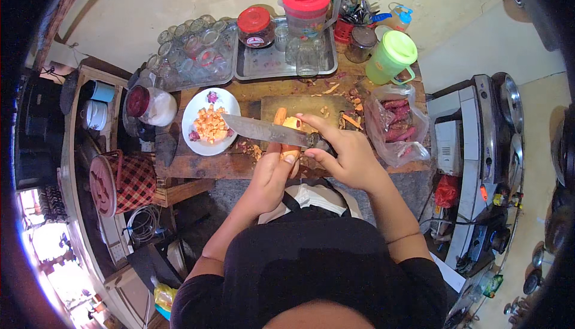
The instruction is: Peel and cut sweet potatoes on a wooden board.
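My left hand [269, 180] grips a partly peeled, orange-fleshed sweet potato [293, 123] above the near edge of the wooden table. A dark red patch of skin remains near its top. My right hand [352, 156] is shut on the handle of a large kitchen knife [265, 131], whose wide blade points left across the sweet potato. Behind the blade, another orange piece [280, 115] shows over the wooden cutting board [305, 103]. To the left, a white flowered plate [189, 111] holds diced orange cubes [210, 124], and the knife tip reaches over its rim from my view.
Red-skinned sweet potatoes [397, 120] lie in a clear plastic bag [420, 124] at right. Peelings [351, 121] litter the board and table [202, 162]. Behind stand a green pitcher [391, 59], a metal tray [265, 66] with a red-lidded pitcher [307, 10], and upturned glasses [188, 55].
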The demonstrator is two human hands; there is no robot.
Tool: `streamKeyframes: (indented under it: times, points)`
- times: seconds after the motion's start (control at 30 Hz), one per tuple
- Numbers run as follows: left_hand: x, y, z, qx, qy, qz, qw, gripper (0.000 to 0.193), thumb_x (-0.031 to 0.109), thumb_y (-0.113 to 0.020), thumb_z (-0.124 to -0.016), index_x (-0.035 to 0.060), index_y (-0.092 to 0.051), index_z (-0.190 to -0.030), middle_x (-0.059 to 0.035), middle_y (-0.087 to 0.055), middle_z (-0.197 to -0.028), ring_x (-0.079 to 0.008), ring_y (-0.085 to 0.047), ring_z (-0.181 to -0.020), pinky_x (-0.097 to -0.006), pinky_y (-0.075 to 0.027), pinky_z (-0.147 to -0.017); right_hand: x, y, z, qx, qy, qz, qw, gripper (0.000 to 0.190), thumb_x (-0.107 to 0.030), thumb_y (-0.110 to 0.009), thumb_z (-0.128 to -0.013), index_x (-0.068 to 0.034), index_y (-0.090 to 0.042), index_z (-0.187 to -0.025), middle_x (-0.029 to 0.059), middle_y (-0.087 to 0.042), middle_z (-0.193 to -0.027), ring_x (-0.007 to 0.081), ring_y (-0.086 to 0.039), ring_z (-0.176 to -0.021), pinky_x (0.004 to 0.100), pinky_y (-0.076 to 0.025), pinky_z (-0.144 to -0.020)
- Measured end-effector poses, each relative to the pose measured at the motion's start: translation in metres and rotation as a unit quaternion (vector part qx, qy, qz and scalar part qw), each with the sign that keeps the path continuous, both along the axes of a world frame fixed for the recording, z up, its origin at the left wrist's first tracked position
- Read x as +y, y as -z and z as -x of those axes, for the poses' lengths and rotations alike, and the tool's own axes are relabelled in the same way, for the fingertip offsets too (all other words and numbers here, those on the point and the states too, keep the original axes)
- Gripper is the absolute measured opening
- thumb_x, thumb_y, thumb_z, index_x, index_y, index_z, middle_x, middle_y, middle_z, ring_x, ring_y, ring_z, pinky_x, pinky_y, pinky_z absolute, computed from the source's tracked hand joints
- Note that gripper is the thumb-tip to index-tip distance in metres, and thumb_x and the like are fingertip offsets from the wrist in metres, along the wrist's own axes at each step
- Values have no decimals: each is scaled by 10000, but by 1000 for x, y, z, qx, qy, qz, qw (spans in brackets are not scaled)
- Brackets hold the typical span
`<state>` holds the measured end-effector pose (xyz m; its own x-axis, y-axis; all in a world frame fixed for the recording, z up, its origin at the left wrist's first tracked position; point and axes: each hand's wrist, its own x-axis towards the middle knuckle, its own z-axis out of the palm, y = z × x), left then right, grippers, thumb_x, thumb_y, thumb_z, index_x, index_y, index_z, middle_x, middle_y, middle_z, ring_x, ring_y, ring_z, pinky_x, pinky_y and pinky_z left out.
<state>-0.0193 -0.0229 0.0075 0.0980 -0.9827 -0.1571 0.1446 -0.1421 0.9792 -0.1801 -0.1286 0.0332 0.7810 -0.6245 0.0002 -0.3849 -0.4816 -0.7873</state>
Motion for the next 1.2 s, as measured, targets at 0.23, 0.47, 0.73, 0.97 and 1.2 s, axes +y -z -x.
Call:
streamKeyframes:
  times: [0.23,0.47,0.73,0.97,1.2]
  points:
    - [5,-2,1,-143,41,-20,989,292,220,-377,-943,-1,-444,-1121,-13,-459,-783,-83,-373,-614,-238,-317,-549,0,16,1,-76,22,103,991,467,-331,-579,-890,-151,-482,-1311,158,-656,-1026,345,-642,-881,407,-505,-723]
    - [3,-5,-7,-51,47,-30,997,284,201,-388,-950,4,-442,-1148,-6,-454,-754,-79,-387,-622,-245,-335,-564,1,20,-1,-198,16,-9,980,466,-242,-575,-896,-80,-469,-1321,180,-598,-1191,327,-617,-1050,362,-464,-890]
    - [5,-9,-5,-19,39,-23,999,243,172,-373,-970,6,-444,-1132,3,-446,-697,-78,-393,-618,-253,-351,-571,2,-2,5,2,-10,-34,999,529,-258,-590,-875,-116,-441,-1362,210,-588,-1203,376,-616,-1019,389,-479,-860]
    - [8,-8,-5,-145,47,-11,988,276,169,-417,-936,-17,-482,-1130,-55,-515,-728,-142,-494,-642,-305,-406,-599,5,8,3,-37,0,-51,998,499,-250,-604,-864,-108,-488,-1328,207,-615,-1151,370,-628,-996,390,-488,-837]
    - [12,-1,-5,-160,33,6,987,289,155,-428,-937,-28,-485,-1153,-80,-545,-765,-174,-534,-667,-316,-426,-622,8,15,1,-74,4,-16,997,466,-226,-606,-872,-94,-503,-1307,194,-621,-1152,353,-624,-1026,380,-491,-854]
